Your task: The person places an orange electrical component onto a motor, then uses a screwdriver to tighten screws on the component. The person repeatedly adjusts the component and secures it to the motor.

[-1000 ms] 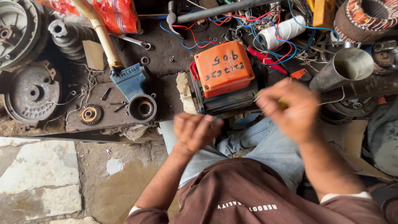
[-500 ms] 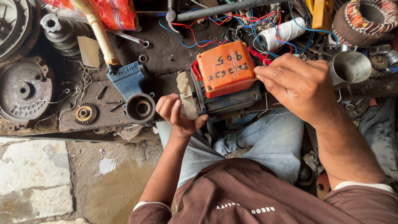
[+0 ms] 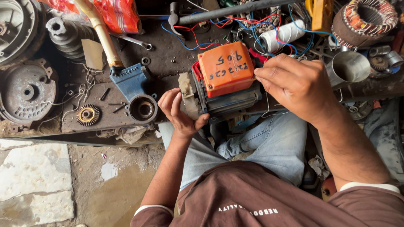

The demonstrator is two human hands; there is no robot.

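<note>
- The dark workbench [image 3: 176, 67] fills the far half of the view, and you sit at its near edge with your knees under it.
- The small motor [image 3: 223, 90] lies at the near edge of the bench, in the middle, just above your lap. Its grey body is on its side and an orange box cover [image 3: 226, 67] with handwriting sits on top of it.
- Your right hand [image 3: 294, 86] is on the right end of the motor. The fingers are curled together, and the fingertips press on the right edge of the orange cover. Whether they pinch something small there, I cannot tell.
- Your left hand [image 3: 180, 111] holds the left end of the motor from below. The fingers are bent around the pale end cap [image 3: 187, 94], and the thumb touches the lower side of the body.
- A round grey motor end plate [image 3: 26, 93] lies far to the left.
- A copper stator winding [image 3: 365, 19] is at the far right corner.
- A blue cast part [image 3: 130, 80] with a round opening is just left of your left hand.
- A shiny metal cup [image 3: 347, 67] is right of your right hand.
- A small gear [image 3: 88, 114] lies left of the blue part.
</note>
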